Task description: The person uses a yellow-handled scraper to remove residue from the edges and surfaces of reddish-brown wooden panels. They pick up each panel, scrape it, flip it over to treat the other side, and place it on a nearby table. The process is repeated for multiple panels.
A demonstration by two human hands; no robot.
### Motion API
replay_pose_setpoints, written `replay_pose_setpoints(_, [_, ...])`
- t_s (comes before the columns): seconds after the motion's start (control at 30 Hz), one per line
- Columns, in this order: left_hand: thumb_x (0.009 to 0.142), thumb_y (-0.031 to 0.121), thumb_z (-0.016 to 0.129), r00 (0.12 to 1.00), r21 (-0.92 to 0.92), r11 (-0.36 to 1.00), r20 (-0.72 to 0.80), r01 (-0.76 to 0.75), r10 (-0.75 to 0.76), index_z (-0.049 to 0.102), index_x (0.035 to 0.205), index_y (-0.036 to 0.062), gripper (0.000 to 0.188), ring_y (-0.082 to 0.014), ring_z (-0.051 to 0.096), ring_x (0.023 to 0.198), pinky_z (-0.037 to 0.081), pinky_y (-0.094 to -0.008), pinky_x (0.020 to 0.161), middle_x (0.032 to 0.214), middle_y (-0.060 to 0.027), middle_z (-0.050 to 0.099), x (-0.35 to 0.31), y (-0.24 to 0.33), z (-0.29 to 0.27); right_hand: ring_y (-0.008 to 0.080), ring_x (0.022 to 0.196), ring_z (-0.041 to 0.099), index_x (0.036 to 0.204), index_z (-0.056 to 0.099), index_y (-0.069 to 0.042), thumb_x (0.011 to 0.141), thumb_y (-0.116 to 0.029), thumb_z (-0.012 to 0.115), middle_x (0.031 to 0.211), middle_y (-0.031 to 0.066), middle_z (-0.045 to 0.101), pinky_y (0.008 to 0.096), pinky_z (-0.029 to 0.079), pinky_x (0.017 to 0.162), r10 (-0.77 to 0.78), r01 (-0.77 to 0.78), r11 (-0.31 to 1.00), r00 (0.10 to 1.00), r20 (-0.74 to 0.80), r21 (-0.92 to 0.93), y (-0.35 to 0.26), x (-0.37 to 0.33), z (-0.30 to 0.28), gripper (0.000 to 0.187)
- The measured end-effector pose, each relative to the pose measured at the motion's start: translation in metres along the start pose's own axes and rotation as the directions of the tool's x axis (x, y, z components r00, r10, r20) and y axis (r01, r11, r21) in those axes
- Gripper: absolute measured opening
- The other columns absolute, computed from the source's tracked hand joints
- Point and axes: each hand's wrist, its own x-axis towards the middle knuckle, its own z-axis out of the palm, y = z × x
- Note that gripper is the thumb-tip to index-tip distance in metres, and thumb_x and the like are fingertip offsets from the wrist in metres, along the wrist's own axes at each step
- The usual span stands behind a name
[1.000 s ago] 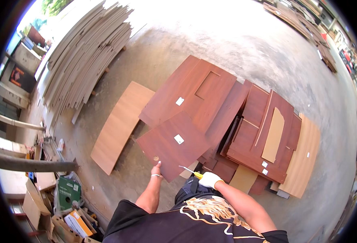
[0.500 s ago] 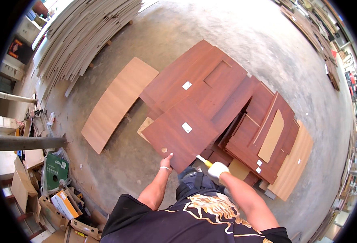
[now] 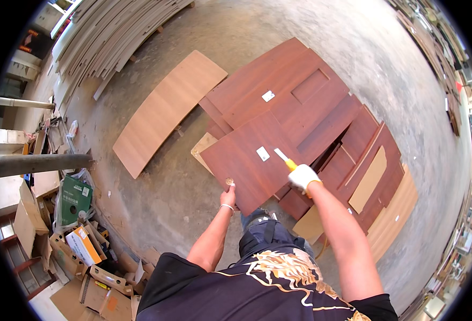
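A dark reddish-brown wood panel lies tilted on top of a pile of similar panels, a small white label on its face. My left hand grips the panel's near edge, thumb on top. My right hand, in a white glove, is closed on a yellow-handled tool whose light tip lies over the panel close to the label. Both forearms come up from the lower edge, over my dark patterned shirt.
A larger dark panel with a recessed square lies behind. A light brown board rests on the concrete floor to the left. Pale boards are stacked at upper left. Cardboard boxes clutter the lower left. More panels lie right.
The view has shifted so the panels sit higher and closer. My right hand with the tool has moved up over the panel near the label; my left hand stays on its edge.
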Motion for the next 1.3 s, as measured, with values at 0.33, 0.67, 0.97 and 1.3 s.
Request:
replay_pose_setpoints(0.33, [0.087, 0.062, 0.049, 0.987, 0.439, 0.895, -0.163, 0.073, -0.001, 0.064, 0.120, -0.0120, 0.083, -0.0396, 0.070, 0.104, 0.056, -0.0447, 0.086, 0.121, -0.0301, 0.065, 0.057, 0.025, -0.024, 0.0402, 0.088, 0.071, 0.099, 0.073, 0.003, 0.085, -0.026, 0.054, 0.096, 0.0284, 0.070, 0.0450, 0.054, 0.078, -0.185, 0.258, 0.923, 0.948, 0.257, -0.287, -0.009, -0.030, 0.070, 0.038])
replay_pose_setpoints(0.67, [0.088, 0.047, 0.060, 0.921, 0.421, 0.876, -0.192, -0.233, 0.338, 0.070, 0.107, -0.0095, 0.061, -0.0378, 0.066, 0.112, 0.050, -0.0440, 0.094, 0.113, -0.0283, 0.069, 0.058, 0.027, -0.019, 0.0214, 0.047, 0.058, 0.080, 0.066, 0.003, 0.083, -0.018, 0.060, 0.065, 0.0102, 0.064, 0.0372, 0.048, 0.043, 0.183, -0.169, 0.971, 0.980, -0.073, 0.168, 0.070, 0.000, 0.021, 0.022])
replay_pose_setpoints(0.97, [0.082, 0.028, 0.074, 0.826, 0.186, 0.830, -0.123, -0.525, 0.550, 0.070, 0.107, -0.0053, 0.042, -0.0277, 0.071, 0.092, 0.053, -0.0374, 0.083, 0.100, -0.0203, 0.074, 0.010, 0.038, -0.009, 0.0295, 0.050, 0.064, 0.078, 0.069, 0.006, 0.081, -0.024, 0.058, 0.064, 0.0181, 0.065, 0.0398, 0.053, 0.053, -0.227, 0.227, 0.963, 0.974, 0.013, -0.146, -0.041, -0.010, 0.015, 0.032])
replay_pose_setpoints(1.3, [0.086, 0.010, 0.070, 0.750, -0.220, 0.757, 0.134, -0.615, 0.648, 0.052, 0.131, -0.0014, 0.050, -0.0210, 0.064, 0.105, 0.051, -0.0338, 0.093, 0.117, -0.0120, 0.066, -0.052, 0.054, 0.022, 0.0386, 0.078, 0.070, 0.091, 0.071, 0.004, 0.082, -0.024, 0.054, 0.083, 0.0257, 0.070, 0.0455, 0.054, 0.073, -0.161, 0.109, 0.970, 0.959, -0.234, -0.219, -0.043, 0.025, -0.010, 0.034])
